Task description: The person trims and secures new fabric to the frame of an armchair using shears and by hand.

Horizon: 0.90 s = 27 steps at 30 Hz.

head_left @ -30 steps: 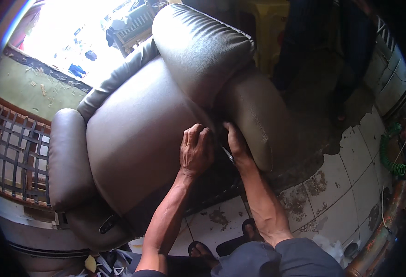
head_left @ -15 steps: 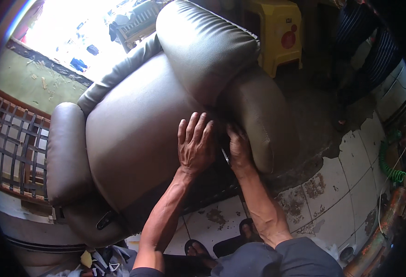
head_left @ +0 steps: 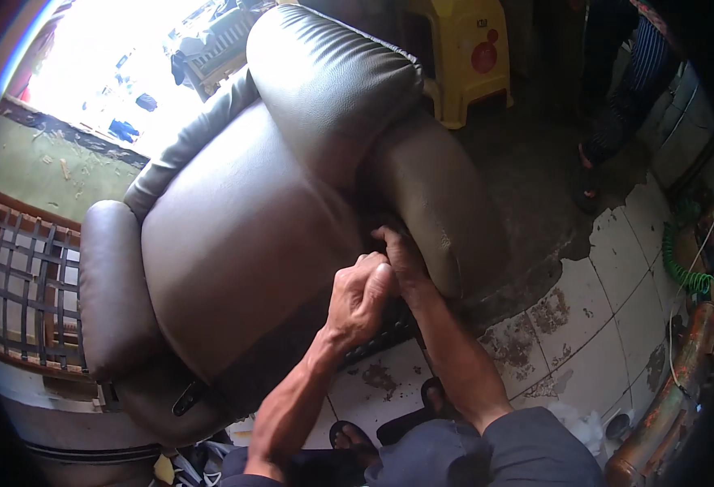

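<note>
A grey-brown leather recliner lies before me, with its broad seat cushion [head_left: 235,219], a puffy pillow-like section [head_left: 332,89] at the far side and a padded armrest [head_left: 434,211] to the right. My left hand [head_left: 361,294] is closed into a fist by the cushion's near right edge, close against my right wrist; what it grips is hidden. My right hand [head_left: 405,258] reaches into the dark gap between seat and armrest. Its visible fingers are curled, and whatever they hold does not show.
A metal lever [head_left: 185,401] sits at the recliner's near left. Webbed wooden frame [head_left: 28,284] stands left, yellow plastic stool [head_left: 470,61] at the back. To the right are a person's legs [head_left: 645,73], a coiled green hose [head_left: 681,268] and a rusty cylinder [head_left: 673,398]. Cracked white tiles [head_left: 584,325] cover part of the floor.
My left hand has left its flat, spread position on the seat and closed beside my right wrist. A thin shiny strip near the right hand no longer shows. The other person's legs have shifted.
</note>
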Motion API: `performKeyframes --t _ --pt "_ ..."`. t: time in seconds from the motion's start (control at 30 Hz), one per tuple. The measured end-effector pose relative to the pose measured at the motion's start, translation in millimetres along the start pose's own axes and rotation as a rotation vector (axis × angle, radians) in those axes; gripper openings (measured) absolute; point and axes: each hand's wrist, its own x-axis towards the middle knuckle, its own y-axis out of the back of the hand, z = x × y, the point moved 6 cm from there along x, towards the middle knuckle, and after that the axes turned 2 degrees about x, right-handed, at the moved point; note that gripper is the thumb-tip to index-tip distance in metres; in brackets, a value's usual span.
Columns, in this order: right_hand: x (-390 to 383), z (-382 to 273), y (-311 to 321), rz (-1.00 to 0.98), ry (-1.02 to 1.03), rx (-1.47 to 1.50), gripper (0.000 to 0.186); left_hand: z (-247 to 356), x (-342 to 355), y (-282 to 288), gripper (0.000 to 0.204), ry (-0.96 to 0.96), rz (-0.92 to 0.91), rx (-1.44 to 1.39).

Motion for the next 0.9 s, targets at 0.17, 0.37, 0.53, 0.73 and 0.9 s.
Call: performKeyframes --t 0.17,0.37,0.53,0.73,0.9 --pt "-9.8 -10.8 -4.3 0.096 0.74 -0.968 0.031 7.9 -13.8 1.3 0.03 -0.017 0.069 0.057" --pt "-1.0 -19.5 -15.3 0.204 0.859 -1.087 0.03 4.3 -6.5 -3.4 0.029 0.002 0.098 0.038" --pt "18.5 15.1 -28.9 0.129 0.912 -1.538 0.03 2.6 -3.4 -5.2 0.03 -0.013 0.148 0.019" --pt "25.8 5.7 -9.4 0.289 0.727 -0.925 0.046 5.9 -1.8 -11.3 0.031 -0.055 0.187 0.013" --pt "-5.2 -28.7 -13.1 0.169 0.493 -0.647 0.045 2.0 -5.9 -2.7 0.035 -0.163 0.26 0.126"
